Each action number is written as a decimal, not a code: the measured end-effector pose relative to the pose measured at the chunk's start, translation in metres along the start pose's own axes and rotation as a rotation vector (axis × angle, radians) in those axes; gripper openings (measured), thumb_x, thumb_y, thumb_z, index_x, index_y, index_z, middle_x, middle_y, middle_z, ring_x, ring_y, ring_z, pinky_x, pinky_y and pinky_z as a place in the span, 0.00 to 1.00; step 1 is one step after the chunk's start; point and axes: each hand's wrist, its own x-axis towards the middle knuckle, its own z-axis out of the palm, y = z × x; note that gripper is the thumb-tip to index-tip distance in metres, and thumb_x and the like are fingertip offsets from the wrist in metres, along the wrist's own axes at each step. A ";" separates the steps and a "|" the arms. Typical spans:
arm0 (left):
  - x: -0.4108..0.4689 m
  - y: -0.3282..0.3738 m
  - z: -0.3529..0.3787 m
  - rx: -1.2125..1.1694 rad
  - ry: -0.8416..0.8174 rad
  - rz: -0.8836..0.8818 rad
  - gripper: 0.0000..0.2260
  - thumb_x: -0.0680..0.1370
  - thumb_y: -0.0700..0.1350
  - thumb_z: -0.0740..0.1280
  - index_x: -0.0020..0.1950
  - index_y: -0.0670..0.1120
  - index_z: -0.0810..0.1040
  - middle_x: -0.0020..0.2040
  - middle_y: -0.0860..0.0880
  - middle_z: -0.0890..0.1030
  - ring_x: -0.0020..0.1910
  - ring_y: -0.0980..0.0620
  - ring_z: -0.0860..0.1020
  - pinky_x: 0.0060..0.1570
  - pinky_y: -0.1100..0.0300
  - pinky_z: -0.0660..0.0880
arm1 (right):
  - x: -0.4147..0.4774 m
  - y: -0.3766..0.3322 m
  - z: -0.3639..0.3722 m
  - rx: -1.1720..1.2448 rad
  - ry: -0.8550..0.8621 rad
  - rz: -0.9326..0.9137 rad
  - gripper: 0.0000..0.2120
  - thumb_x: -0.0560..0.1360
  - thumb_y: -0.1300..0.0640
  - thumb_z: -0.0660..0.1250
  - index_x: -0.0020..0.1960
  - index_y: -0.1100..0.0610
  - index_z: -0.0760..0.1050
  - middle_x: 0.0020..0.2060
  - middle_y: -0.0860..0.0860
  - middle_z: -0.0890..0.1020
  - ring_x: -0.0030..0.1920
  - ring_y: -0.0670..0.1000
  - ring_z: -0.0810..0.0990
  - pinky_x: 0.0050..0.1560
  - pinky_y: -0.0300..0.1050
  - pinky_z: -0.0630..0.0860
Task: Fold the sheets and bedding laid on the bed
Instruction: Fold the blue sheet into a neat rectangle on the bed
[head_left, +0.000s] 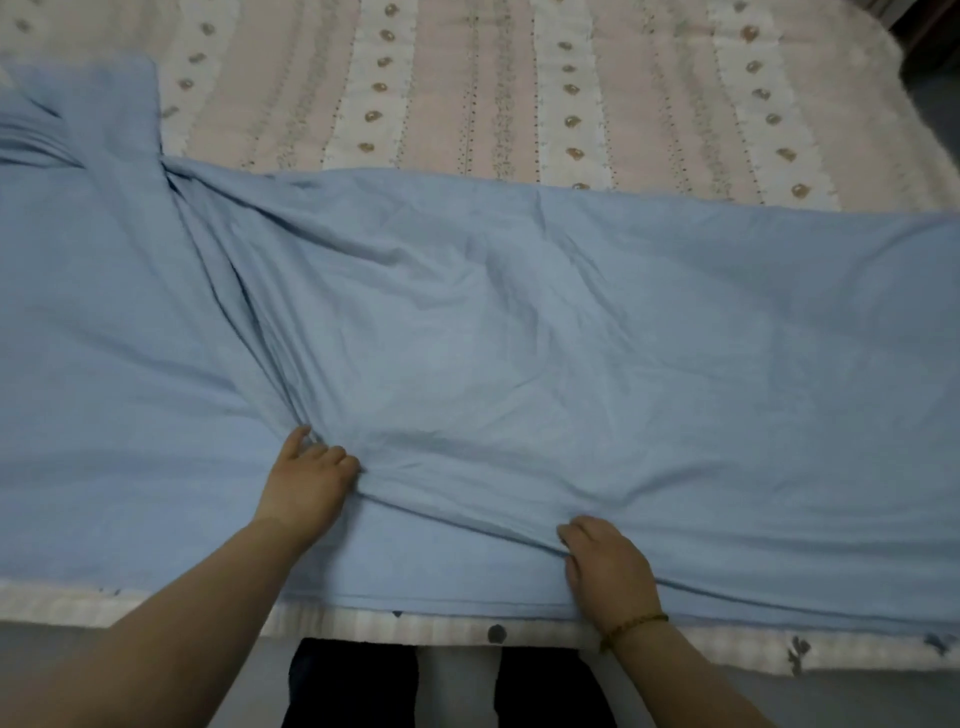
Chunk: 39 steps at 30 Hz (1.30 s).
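A plain light-blue sheet (519, 332) is spread wrinkled across the near half of the bed (519, 104), with deep creases fanned from a bunched knot at upper left down toward the near edge, and a doubled hem run along that edge. A gathered fold is gripped by the left hand (306, 480), fingers curled into the cloth at centre-left. A ridge of the same sheet is pinched by the right hand (605, 569), lower and nearer the edge, a beaded bracelet (631, 626) worn at its wrist.
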 end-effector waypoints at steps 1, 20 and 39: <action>0.003 -0.002 0.003 -0.019 -0.001 0.026 0.15 0.63 0.41 0.53 0.29 0.45 0.80 0.23 0.49 0.75 0.23 0.49 0.77 0.53 0.48 0.62 | 0.005 -0.013 0.005 0.007 0.015 0.006 0.17 0.63 0.60 0.54 0.34 0.57 0.83 0.31 0.52 0.83 0.39 0.49 0.74 0.27 0.35 0.73; -0.075 -0.141 0.002 -0.308 0.200 0.191 0.15 0.67 0.47 0.58 0.35 0.46 0.84 0.28 0.50 0.78 0.26 0.48 0.75 0.23 0.65 0.67 | 0.059 -0.214 0.050 0.031 0.205 0.095 0.30 0.81 0.60 0.43 0.39 0.60 0.84 0.41 0.54 0.85 0.48 0.53 0.81 0.54 0.43 0.71; -0.169 -0.102 0.025 -0.357 0.236 -0.016 0.16 0.67 0.44 0.57 0.35 0.42 0.85 0.36 0.46 0.84 0.30 0.49 0.83 0.25 0.64 0.75 | -0.006 -0.203 0.036 0.053 0.154 0.137 0.27 0.81 0.63 0.46 0.40 0.65 0.83 0.41 0.58 0.85 0.49 0.53 0.79 0.68 0.34 0.58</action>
